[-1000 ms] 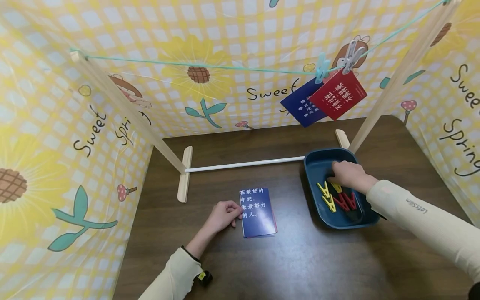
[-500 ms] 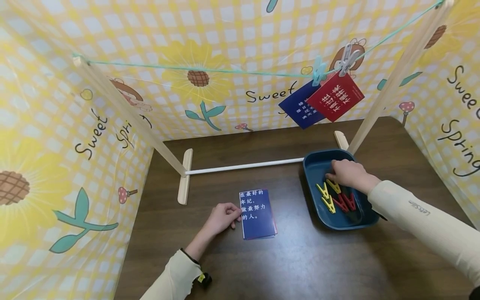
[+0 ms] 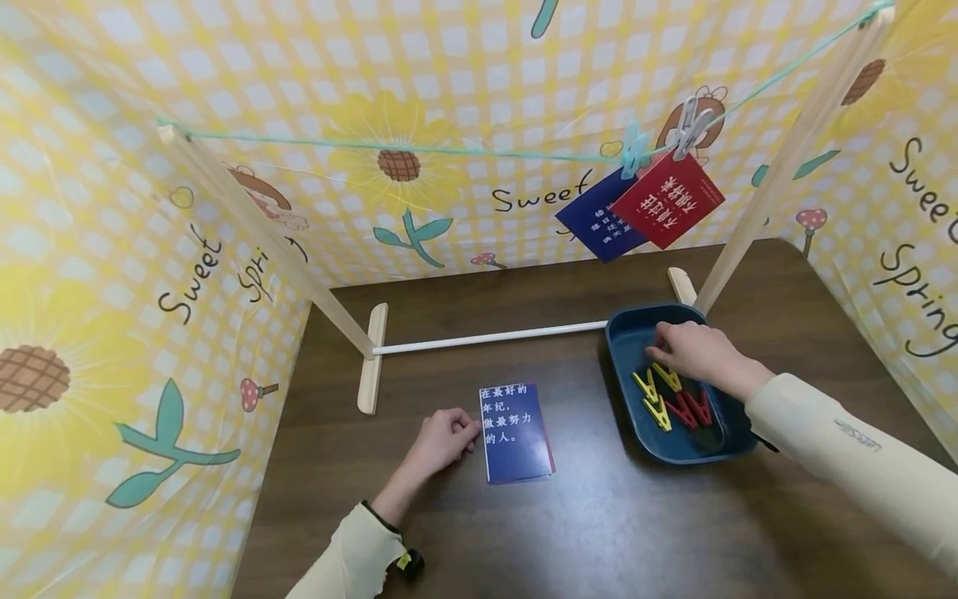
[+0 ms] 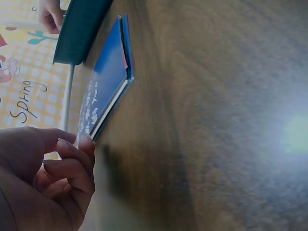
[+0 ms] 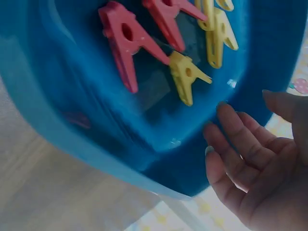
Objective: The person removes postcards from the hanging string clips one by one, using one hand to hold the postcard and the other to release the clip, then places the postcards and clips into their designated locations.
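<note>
Smooth plastic pegs [image 5: 126,55], red and yellow, made V shapes. The right grip [image 3: 699,353] was loose; the left grip [image 3: 437,439], I couldn't tell.

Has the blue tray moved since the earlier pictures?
No. In the head view, the blue tray keeps its place relative to the white rod; the whole picture shifts slightly.

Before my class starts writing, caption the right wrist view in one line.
An open right hand over a blue tray of red clothespins and yellow clothespins.
</note>
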{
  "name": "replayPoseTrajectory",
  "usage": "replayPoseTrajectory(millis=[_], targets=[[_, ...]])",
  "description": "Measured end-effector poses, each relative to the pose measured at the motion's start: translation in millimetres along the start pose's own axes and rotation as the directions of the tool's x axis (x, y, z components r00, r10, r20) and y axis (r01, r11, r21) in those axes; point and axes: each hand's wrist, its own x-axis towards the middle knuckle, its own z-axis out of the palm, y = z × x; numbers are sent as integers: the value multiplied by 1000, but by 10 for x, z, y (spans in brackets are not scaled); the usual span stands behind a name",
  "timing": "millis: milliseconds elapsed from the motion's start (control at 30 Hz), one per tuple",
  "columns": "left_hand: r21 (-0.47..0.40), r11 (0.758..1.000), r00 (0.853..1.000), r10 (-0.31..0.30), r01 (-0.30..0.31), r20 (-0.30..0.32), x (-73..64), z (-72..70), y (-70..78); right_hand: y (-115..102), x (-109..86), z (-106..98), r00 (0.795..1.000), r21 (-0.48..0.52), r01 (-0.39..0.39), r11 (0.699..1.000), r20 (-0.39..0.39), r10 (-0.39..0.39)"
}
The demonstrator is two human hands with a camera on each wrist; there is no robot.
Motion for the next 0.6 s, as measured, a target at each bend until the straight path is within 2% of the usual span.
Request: replayPoseTrajectory(millis=[167,367,467,600], targets=[[0,999,999,32,-32,-3,10,5,72,-67,-42,-115,999,-10,8,1000,-36,-9],[16,996,994,94,-93,-49,65,16,184,-213,-96,-404,992,-52,47,998,-114,-53],[-11,994,992,106,-107,-67,95,29,255,-317,-139,-577,982,-114,83,990,-160,-100],[-4,990,986,140,-141,-94,130,68,341,-470,-203,-789,962,-168,121,978,-222,-158]])
